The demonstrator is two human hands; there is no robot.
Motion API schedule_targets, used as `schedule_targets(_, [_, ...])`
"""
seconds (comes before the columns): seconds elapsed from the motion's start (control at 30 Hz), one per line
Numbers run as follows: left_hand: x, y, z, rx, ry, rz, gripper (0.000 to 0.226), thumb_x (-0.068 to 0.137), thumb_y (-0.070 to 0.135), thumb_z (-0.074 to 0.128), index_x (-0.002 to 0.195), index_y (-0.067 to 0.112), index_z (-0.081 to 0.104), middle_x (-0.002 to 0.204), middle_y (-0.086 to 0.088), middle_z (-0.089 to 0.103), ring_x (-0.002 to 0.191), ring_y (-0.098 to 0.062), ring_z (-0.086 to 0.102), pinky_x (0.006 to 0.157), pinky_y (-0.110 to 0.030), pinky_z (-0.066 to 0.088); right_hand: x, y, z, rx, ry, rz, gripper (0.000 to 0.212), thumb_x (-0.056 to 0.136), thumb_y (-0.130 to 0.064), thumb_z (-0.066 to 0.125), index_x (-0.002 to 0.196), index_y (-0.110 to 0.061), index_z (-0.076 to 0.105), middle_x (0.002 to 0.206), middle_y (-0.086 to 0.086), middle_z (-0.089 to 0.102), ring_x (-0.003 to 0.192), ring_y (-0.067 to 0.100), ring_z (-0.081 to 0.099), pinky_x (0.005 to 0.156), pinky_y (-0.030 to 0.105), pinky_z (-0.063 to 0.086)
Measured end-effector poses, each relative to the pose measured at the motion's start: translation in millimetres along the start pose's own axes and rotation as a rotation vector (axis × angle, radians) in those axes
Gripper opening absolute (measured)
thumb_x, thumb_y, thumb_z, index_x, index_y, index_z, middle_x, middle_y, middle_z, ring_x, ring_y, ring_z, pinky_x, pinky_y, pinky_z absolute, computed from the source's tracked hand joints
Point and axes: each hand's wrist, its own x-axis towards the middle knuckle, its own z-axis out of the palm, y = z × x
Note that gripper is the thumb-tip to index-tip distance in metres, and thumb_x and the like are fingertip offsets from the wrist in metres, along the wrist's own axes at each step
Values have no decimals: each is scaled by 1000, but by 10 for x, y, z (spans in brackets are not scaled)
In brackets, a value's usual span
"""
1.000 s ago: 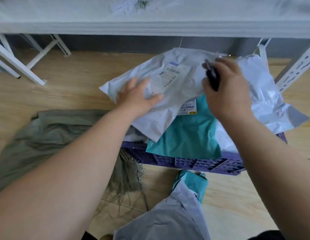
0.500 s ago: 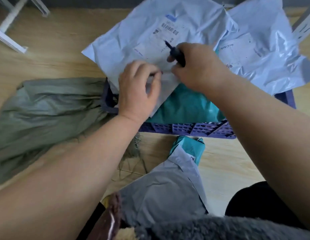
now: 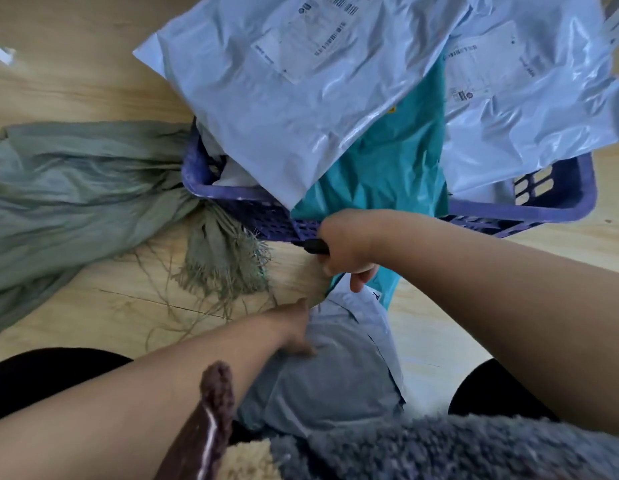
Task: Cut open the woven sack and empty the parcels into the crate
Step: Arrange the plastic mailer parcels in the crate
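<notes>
I see the purple crate (image 3: 557,206) on the wood floor (image 3: 93,84), piled w/ parcels; a big white poly mailer (image 3: 284,109) lies tilted across the top, its lower corner hanging over the crate's near rim; a 2nd white mailer (image 3: 529,109) sits to the right of it, also spilling past the rim; a teal parcel (image 3: 380,168) is wedged between and under them, reaching down to the near rim. The woven sack (image 3: 76,188), grey-green, lies flat and slack on the floor left of the crate, its frayed cut end (image 3: 225,261) touching the crate's near-left corner, loose strands trailing over the boards. My right hand (image 3: 349,247) is closed round a dark tool handle (image 3: 315,246) that sticks out leftward just in front of the crate wall; blade end not visible, so can't say what tool it is; thumb and a finger of that hand also point down at the top edge of a grey mailer (image 3: 335,368) on the floor between my knees, but can't tell if they pinch it. A 2nd teal parcel (image 3: 384,289) pokes out from beneath that grey mailer's far end. My left hand (image 3: 296,327) rests on the grey mailer's left edge, fingers bent and pressed to the plastic; whether it has a real grip I can't tell.
</notes>
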Motion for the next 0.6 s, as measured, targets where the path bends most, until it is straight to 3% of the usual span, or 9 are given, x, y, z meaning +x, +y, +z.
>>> schedule_targets(0.07, [-29,31,-118,-1,75,78,50,77,26,71,121,11,51,122,-11,60,105,-26,59,80,-29,47,-60,-11,-60,6,4,-42,23,88,-12,58,103,-5,72,78,4,78,46,13,63,75,30,60])
schedule_targets(0.13, [-109,59,-342,-12,9,181,24,82,20,66,102,12,58,113,-9,64,97,-23,59,77,-30,47,-143,-20,-185,128,41,-118,21,90,-12,55,105,-5,68,73,10,76,57,20,71,74,35,62])
schedule_targets(0.2, [-296,89,-674,11,-73,258,20,84,22,66,104,20,63,109,-1,65,98,-19,59,82,-31,46,-236,-16,-335,262,89,-182,18,91,-10,52,102,-4,64,69,12,73,57,22,71,67,32,61])
schedule_targets(0.3, [-698,123,-1259,117,-59,310,20,85,25,67,104,32,65,102,8,63,96,-13,57,83,-30,46,-290,38,-527,355,247,-191,18,90,-10,54,103,-2,65,65,12,70,51,20,65,62,30,58])
schedule_targets(0.4, [-1160,18,-1806,174,4,354,20,86,28,69,105,35,67,102,14,64,95,-6,58,84,-26,45,-312,165,-669,499,360,-194,19,91,-16,60,104,-4,66,82,17,74,59,23,71,63,28,58])
schedule_targets(0.5, [-1615,-209,-2244,-49,83,410,21,86,24,70,90,44,69,94,24,68,91,4,63,78,-17,46,-433,323,-836,550,469,-188,22,89,-30,64,95,-10,71,85,5,76,62,9,69,67,19,54])
schedule_targets(0.6, [-1841,-406,-2501,-408,238,528,27,82,15,70,107,25,72,114,13,71,106,-1,65,90,-17,50,-616,505,-985,876,559,-166,23,93,-25,61,84,-4,66,59,-7,71,40,5,55,42,10,45])
